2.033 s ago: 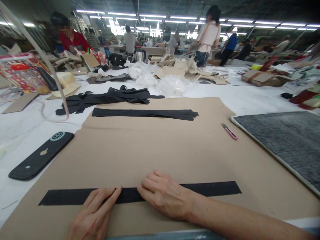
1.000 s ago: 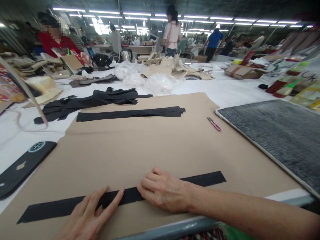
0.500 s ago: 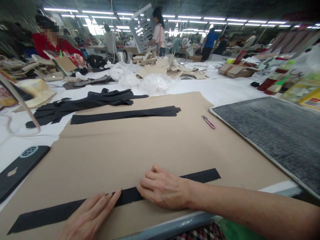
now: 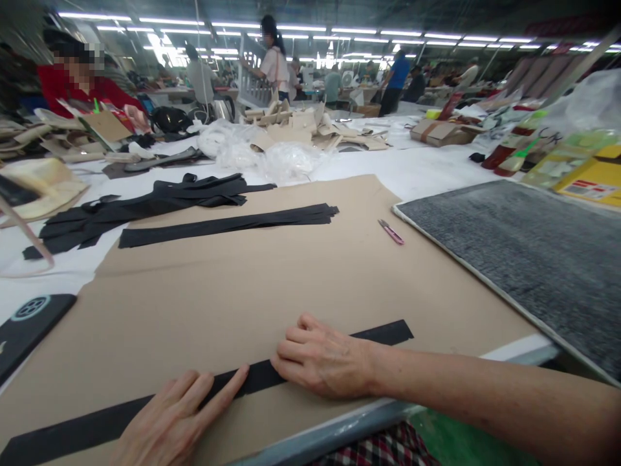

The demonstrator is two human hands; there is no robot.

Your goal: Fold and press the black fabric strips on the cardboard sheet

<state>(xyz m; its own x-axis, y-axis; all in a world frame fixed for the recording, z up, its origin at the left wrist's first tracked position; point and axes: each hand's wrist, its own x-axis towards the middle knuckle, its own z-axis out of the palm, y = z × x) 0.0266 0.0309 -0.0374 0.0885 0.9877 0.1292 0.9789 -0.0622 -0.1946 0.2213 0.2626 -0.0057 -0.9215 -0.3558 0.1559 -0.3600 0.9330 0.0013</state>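
Note:
A long black fabric strip [image 4: 80, 427] lies slantwise across brown paper [image 4: 233, 285] near the table's front edge. My left hand [image 4: 169, 417] rests over it with the fingers stretched out, the index fingertip pressing on the strip. Just to the right, my right hand [image 4: 327, 359] sits on the same strip with its fingers curled and pressed together. Whatever may be inside those fingers is hidden. Farther back on the paper lies a flat bundle of black strips [image 4: 228, 225], and behind it a looser heap of black strips [image 4: 145, 204].
Pink-handled thread snips [image 4: 391, 232] lie right of the bundle. A grey textured board [image 4: 504, 252] covers the right side; a dark phone [image 4: 36, 330] is at left. Plastic bags [image 4: 286, 158] and beige scraps [image 4: 315, 126] are piled behind. A person in red [image 4: 87, 84] is across the table.
My left index finger has extended and slid slightly right along the strip, parting from the other fingers. The view has shifted a little. In the background, a person has lowered a pale slatted rack.

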